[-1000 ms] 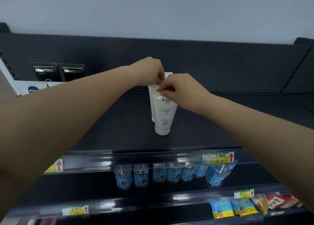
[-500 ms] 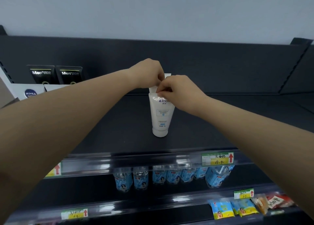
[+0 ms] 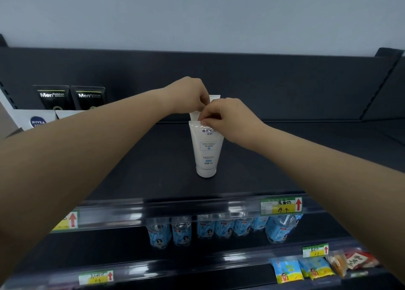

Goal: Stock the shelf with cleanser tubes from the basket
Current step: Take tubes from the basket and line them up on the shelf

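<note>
Front cleanser tube (image 3: 206, 151): upright, cap down, centre of top shelf (image 3: 153, 169). Rear cleanser tube (image 3: 213, 98): directly behind at 12 o'clock, mostly hidden. Left hand (image 3: 188, 96): pinching rear tube's crimped top. Right hand (image 3: 228, 118): pinching front tube's top edge. Black tubes (image 3: 70, 96): at 10 o'clock, well apart.

Even, soft overhead light, pale glare streaking the clear plastic price rail (image 3: 197, 206), wide-angle bowing at the frame edges, lower dark metal shelves (image 3: 153, 265) dim and blurred, centre sharp.
</note>
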Action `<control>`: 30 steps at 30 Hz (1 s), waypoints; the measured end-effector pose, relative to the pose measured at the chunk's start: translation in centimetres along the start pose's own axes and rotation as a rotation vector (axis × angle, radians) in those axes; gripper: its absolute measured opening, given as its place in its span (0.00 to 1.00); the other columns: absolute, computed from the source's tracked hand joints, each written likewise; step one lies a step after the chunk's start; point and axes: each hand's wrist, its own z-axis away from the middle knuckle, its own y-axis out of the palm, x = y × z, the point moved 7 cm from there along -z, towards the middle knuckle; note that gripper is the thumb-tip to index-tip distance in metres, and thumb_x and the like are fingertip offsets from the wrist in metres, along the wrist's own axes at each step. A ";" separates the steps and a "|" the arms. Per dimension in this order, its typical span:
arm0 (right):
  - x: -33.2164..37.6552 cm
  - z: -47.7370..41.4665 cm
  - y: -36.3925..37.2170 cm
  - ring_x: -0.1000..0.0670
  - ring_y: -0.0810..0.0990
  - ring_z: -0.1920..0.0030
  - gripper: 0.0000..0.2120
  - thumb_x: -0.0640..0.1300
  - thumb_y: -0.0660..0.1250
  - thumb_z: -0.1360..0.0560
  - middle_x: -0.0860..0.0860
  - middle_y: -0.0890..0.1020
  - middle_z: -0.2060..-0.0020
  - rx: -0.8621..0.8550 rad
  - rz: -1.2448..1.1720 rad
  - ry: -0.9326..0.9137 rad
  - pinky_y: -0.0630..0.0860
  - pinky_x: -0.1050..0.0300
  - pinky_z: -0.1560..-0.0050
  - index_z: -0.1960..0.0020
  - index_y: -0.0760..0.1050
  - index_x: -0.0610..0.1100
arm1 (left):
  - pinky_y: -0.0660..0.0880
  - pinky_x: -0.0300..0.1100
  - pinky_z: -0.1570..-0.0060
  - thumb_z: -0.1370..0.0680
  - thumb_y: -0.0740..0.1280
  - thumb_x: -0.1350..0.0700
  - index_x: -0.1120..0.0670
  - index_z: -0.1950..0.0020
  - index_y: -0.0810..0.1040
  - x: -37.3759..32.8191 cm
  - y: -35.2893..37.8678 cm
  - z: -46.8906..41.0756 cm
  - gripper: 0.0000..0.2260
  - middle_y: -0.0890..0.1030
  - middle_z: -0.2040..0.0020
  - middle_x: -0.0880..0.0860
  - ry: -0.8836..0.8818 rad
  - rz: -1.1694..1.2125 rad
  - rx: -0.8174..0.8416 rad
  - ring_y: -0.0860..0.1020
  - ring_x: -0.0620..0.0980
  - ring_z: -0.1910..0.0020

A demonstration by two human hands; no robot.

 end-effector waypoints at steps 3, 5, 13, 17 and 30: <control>-0.2 0.0 -0.1 0.57 0.74 0.55 0.07 0.41 0.66 0.24 0.53 0.82 0.53 -0.007 -0.007 0.001 0.69 0.68 0.58 0.51 0.82 0.46 | 0.71 0.38 0.58 0.24 0.68 0.53 0.53 0.51 0.84 0.0 0.0 0.1 0.07 0.80 0.58 0.47 -0.008 0.009 -0.002 0.76 0.46 0.58; -0.3 0.0 -0.1 0.57 0.73 0.55 0.07 0.42 0.66 0.24 0.53 0.82 0.53 -0.004 -0.004 0.004 0.67 0.72 0.59 0.51 0.82 0.46 | 0.70 0.37 0.60 0.24 0.68 0.53 0.52 0.52 0.84 -0.1 0.1 0.1 0.06 0.79 0.60 0.46 -0.011 0.018 -0.004 0.75 0.45 0.58; -0.1 0.6 -0.3 0.57 0.74 0.54 0.07 0.43 0.66 0.24 0.53 0.82 0.51 0.010 0.011 -0.009 0.67 0.74 0.58 0.49 0.82 0.46 | 0.72 0.39 0.55 0.25 0.68 0.53 0.52 0.52 0.84 -0.3 0.0 0.8 0.06 0.80 0.57 0.47 -0.026 0.035 -0.008 0.76 0.46 0.56; 0.1 0.9 -0.8 0.57 0.74 0.55 0.08 0.43 0.66 0.24 0.54 0.80 0.54 -0.001 0.025 -0.007 0.69 0.68 0.57 0.48 0.82 0.46 | 0.74 0.41 0.54 0.25 0.68 0.53 0.52 0.52 0.84 -0.4 -0.2 1.2 0.06 0.80 0.58 0.46 -0.034 0.032 -0.025 0.77 0.46 0.54; -0.7 4.0 -3.8 0.50 0.76 0.44 0.12 0.47 0.61 0.22 0.51 0.77 0.45 -0.114 0.139 0.039 0.72 0.55 0.44 0.41 0.76 0.45 | 0.72 0.42 0.39 0.22 0.64 0.53 0.52 0.37 0.77 1.0 -2.4 8.2 0.14 0.80 0.40 0.49 -0.161 0.042 -0.187 0.77 0.48 0.41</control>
